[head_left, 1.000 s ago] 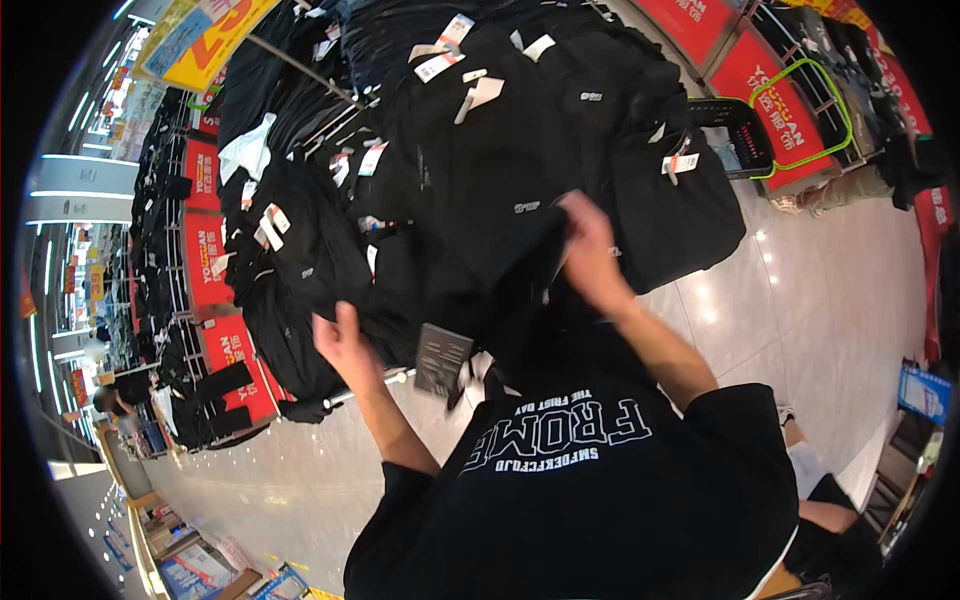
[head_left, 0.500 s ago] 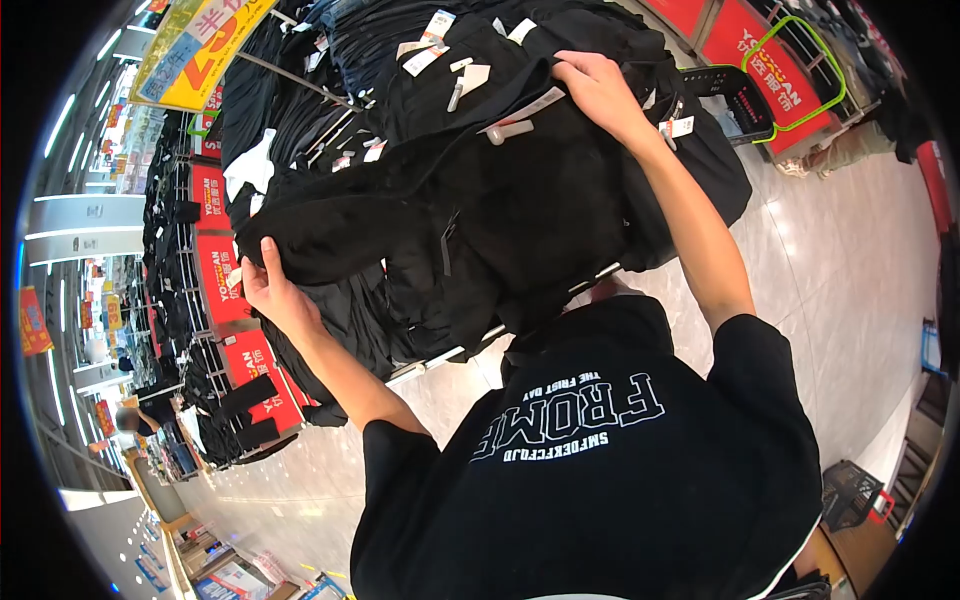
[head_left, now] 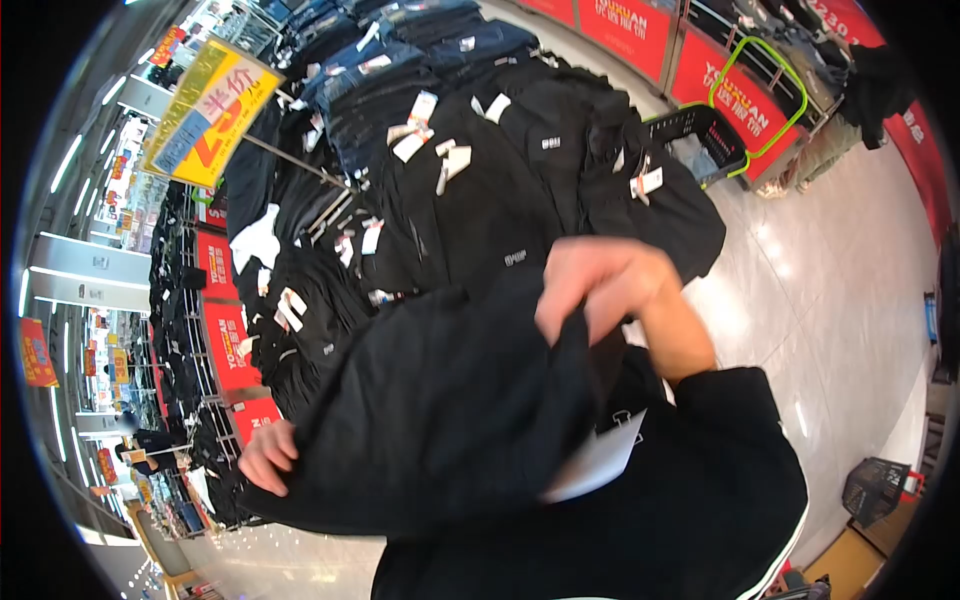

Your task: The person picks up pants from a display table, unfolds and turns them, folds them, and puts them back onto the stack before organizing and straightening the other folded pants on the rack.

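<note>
A black garment [head_left: 450,410] is stretched between my two hands, raised close in front of my body. My right hand [head_left: 610,290] pinches its upper right corner, somewhat blurred by motion. At the lower left my left hand [head_left: 268,456] has its fingers wrapped over the other end, the thumb hidden behind the cloth. A white tag or label [head_left: 600,462] shows blurred under the garment's right part, against my black shirt [head_left: 700,480]. Beyond it, black trousers [head_left: 480,190] with paper tags lie layered on the display rack.
A yellow price sign [head_left: 212,112] stands on a pole at the upper left. A black basket with a green handle [head_left: 700,140] is at the upper right. Dark jeans [head_left: 440,45] lie at the back. Another dark basket [head_left: 876,490] stands at the lower right. A person [head_left: 150,440] is far left.
Both hands have come down and nearer my body with the black garment, which has lifted off the pile and turned. The trousers beneath it show again.
</note>
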